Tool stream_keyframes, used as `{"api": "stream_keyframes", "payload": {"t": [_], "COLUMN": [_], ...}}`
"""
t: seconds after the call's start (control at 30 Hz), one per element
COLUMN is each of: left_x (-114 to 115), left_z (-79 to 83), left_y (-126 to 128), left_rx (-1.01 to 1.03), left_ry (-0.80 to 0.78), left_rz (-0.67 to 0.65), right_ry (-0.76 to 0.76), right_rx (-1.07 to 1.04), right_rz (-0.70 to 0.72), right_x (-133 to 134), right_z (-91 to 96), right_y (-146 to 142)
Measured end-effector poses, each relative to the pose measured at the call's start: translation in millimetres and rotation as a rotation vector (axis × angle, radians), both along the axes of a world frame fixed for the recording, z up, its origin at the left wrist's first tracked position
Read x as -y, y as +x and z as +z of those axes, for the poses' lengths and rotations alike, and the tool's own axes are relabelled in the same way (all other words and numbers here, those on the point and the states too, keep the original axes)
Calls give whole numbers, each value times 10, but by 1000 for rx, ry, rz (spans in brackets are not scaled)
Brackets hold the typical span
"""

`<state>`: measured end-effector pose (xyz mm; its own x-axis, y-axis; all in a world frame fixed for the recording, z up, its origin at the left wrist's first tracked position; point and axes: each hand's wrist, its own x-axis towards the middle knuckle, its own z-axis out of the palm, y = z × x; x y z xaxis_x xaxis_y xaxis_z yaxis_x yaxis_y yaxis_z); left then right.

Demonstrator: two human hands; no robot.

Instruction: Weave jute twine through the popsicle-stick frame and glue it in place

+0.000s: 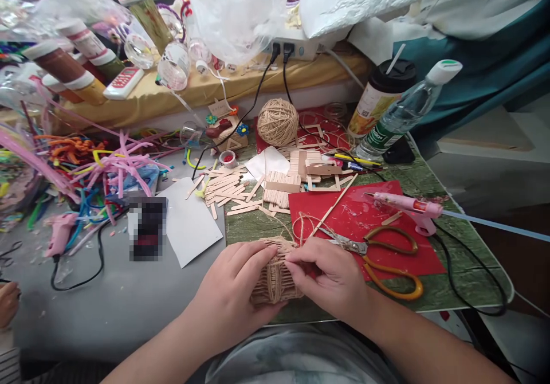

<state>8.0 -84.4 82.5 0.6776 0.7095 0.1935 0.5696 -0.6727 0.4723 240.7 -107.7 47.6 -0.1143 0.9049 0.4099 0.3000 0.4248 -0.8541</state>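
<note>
My left hand [230, 289] wraps round the left side of a small twine-wrapped box [275, 278] at the table's near edge. My right hand [330, 272] pinches the twine on the box's top right, fingers pressed together. A loose strand of twine [301, 226] runs up from the box across the red sheet [365, 223]. The ball of twine [277, 121] sits farther back.
Orange-handled scissors [387, 261] and a pink glue gun [408, 206] lie on the red sheet at right. Popsicle sticks [240, 192] are piled in the middle. Pipe cleaners [98, 169] fill the left; a water bottle [404, 114] and a cup [380, 97] stand back right. Another person's hand [6, 304] shows far left.
</note>
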Motion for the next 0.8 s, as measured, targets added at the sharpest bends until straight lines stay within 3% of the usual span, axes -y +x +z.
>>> {"api": "stream_keyframes", "payload": {"t": [0.23, 0.6, 0.8], "left_x": [9, -8, -1], "left_z": [-33, -147, -183], "left_y": [-90, -89, -122], "left_rx": [101, 156, 165], "left_ry": [41, 59, 40], "left_rz": [-39, 0, 11], "right_ry": [-81, 31, -46], "right_rx": [-53, -54, -50], "right_rz": [39, 52, 21], "right_x": [-10, -89, -80], "right_z": [10, 149, 50], "right_y": [-22, -44, -34]}}
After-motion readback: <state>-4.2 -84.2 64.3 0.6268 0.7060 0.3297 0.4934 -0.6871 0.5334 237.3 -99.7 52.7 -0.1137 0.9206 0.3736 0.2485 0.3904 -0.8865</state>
